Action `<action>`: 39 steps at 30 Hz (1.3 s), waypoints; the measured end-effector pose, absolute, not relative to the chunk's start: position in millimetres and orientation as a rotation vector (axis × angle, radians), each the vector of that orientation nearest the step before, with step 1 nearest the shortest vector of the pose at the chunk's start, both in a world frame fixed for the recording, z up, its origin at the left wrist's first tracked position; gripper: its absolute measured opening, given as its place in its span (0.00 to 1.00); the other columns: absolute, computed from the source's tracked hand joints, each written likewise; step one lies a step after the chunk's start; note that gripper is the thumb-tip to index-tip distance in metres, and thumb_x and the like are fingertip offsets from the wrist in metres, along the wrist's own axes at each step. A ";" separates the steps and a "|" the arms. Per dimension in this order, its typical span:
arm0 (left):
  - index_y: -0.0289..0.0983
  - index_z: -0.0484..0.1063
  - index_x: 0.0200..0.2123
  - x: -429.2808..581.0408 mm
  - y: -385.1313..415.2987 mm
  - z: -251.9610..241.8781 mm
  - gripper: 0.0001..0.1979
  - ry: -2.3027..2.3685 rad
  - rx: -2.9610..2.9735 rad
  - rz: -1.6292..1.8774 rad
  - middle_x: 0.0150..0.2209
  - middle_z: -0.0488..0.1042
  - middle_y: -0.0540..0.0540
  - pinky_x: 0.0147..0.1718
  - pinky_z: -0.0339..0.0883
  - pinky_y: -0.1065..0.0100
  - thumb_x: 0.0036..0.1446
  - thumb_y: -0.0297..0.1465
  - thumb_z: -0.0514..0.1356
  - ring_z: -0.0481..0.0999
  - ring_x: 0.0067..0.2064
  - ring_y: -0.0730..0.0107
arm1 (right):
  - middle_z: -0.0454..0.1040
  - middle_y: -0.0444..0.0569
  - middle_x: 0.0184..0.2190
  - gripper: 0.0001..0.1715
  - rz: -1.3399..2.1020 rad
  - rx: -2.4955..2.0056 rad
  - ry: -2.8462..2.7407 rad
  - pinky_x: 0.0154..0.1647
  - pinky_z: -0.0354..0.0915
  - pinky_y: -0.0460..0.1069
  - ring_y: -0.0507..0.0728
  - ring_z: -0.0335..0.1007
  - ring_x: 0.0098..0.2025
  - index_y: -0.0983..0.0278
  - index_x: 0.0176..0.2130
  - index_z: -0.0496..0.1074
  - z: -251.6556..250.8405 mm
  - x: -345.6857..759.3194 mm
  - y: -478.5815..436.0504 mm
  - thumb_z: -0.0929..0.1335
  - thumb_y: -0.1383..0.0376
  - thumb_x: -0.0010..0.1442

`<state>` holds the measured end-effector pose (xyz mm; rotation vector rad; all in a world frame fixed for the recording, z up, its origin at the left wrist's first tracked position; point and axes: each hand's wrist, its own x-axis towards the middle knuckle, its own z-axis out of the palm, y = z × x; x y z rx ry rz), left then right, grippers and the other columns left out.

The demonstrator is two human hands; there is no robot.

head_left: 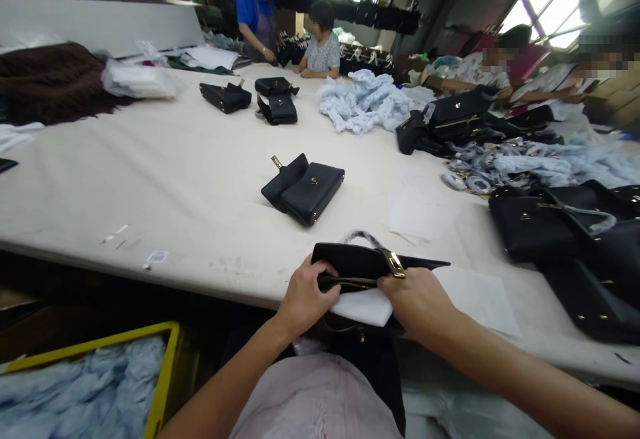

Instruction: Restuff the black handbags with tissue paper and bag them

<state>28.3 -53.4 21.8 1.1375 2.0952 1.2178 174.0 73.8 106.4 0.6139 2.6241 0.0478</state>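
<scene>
The left hand (306,296) grips the left end of a black handbag (327,254), thumb and fingers curled around the edge of its opening. The right hand (423,302) is at the other end of the opening; its fingertips are hidden, so how tightly they close cannot be told.

The handbag is at the table's near edge, in front of the person's body. It is smooth and dark, its flap (360,258) raised, with a gold clasp (395,264) beside the right hand. A brass-coloured zip (357,285) runs across the opening, and soft white padding (367,307) covers part of the front. Behind the flap curves a handle (364,234) (in clear, crinkled wrapping).

Just beyond, a second black bag (320,189) lies on the cream-covered table (165,179), flap open. White paper (477,299) lies right of the hands, and piled black bags (540,226) crowd the right side. Farther off are pale blue crumpled wrapping (367,102), three small black bags (280,109) and co-workers (323,56). Below left, a yellow crate (167,359) holds more bluish wrapping.
</scene>
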 end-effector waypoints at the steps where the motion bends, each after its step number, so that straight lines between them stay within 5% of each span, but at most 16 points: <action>1: 0.40 0.74 0.32 28.2 -54.4 22.6 0.07 2.104 1.134 1.191 0.37 0.70 0.49 0.43 0.65 0.63 0.46 0.25 0.62 0.72 0.40 0.65 | 0.79 0.55 0.31 0.14 0.027 0.611 2.623 0.33 0.64 0.50 0.63 0.76 0.36 0.65 0.34 0.77 106.1 172.2 78.4 0.64 0.77 0.54; 7: 0.41 0.73 0.35 20.8 -59.7 21.4 0.11 1.946 1.127 1.173 0.35 0.71 0.50 0.43 0.65 0.64 0.46 0.25 0.61 0.72 0.40 0.65 | 0.73 0.48 0.49 0.34 -0.416 0.260 2.965 0.43 0.65 0.49 0.57 0.71 0.46 0.55 0.56 0.68 97.9 185.0 68.1 0.62 0.79 0.53; 13: 0.41 0.73 0.35 19.7 -56.8 19.8 0.10 1.958 1.125 1.204 0.36 0.72 0.49 0.44 0.65 0.64 0.46 0.26 0.61 0.72 0.40 0.65 | 0.77 0.52 0.41 0.16 -0.421 0.080 3.244 0.41 0.65 0.50 0.57 0.70 0.41 0.64 0.47 0.72 80.4 193.1 50.1 0.60 0.72 0.65; 23: 0.41 0.71 0.35 15.4 -53.7 24.1 0.13 1.945 1.183 1.100 0.35 0.69 0.51 0.39 0.64 0.66 0.43 0.29 0.65 0.70 0.38 0.66 | 0.74 0.45 0.32 0.13 -0.097 0.524 3.014 0.31 0.55 0.49 0.56 0.68 0.37 0.61 0.33 0.72 89.1 167.7 57.4 0.64 0.78 0.56; 31: 0.40 0.72 0.32 3.7 -41.4 18.0 0.10 1.898 1.221 1.143 0.32 0.71 0.52 0.40 0.64 0.66 0.42 0.28 0.64 0.70 0.37 0.66 | 0.74 0.53 0.34 0.11 0.166 0.347 2.954 0.30 0.58 0.50 0.58 0.68 0.34 0.67 0.34 0.73 81.5 162.7 44.3 0.64 0.78 0.56; 39: 0.39 0.73 0.28 6.8 -40.9 15.0 0.09 1.933 1.169 1.239 0.31 0.71 0.52 0.38 0.64 0.67 0.40 0.24 0.61 0.71 0.36 0.68 | 0.77 0.55 0.34 0.11 -0.015 0.427 2.775 0.31 0.61 0.49 0.59 0.73 0.34 0.68 0.34 0.74 71.2 150.9 44.8 0.65 0.78 0.51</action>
